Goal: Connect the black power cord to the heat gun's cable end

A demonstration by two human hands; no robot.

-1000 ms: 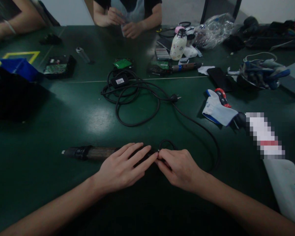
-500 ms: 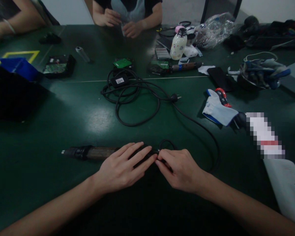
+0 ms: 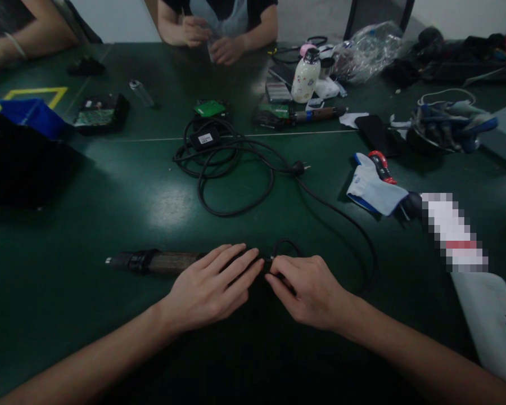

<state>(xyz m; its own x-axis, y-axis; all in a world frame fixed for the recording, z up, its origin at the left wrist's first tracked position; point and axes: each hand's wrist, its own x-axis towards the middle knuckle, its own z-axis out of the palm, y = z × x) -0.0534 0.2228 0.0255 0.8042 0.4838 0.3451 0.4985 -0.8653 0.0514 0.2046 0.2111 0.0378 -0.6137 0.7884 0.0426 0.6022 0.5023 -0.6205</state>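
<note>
A dark electric screwdriver point(image 3: 168, 261) lies on the green table with its bit end to the left. My left hand point(image 3: 215, 287) is draped over its rear half, fingers long and close together; the thumb is hidden. At the tool's right end, my right hand point(image 3: 307, 287) pinches the black cable point(image 3: 287, 241) where it meets the screwdriver. The fingers hide most of that joint. A narrow gap separates the fingertips of both hands. From there the cable runs right and back to a coiled heap with a black power adapter point(image 3: 205, 138).
Beyond the coil stand green circuit boards point(image 3: 211, 108), a second screwdriver point(image 3: 320, 114) and a cream bottle point(image 3: 306, 76). To the right are a phone point(image 3: 377, 135), a white-blue glove point(image 3: 373, 185), a bowl of gloves point(image 3: 447, 129) and a white case point(image 3: 489, 320). Another person's hands point(image 3: 213, 42) work opposite.
My left fingertips have drawn back slightly to the left, away from my right fingertips. My right hand keeps its pinch, and the screwdriver lies where it was.
</note>
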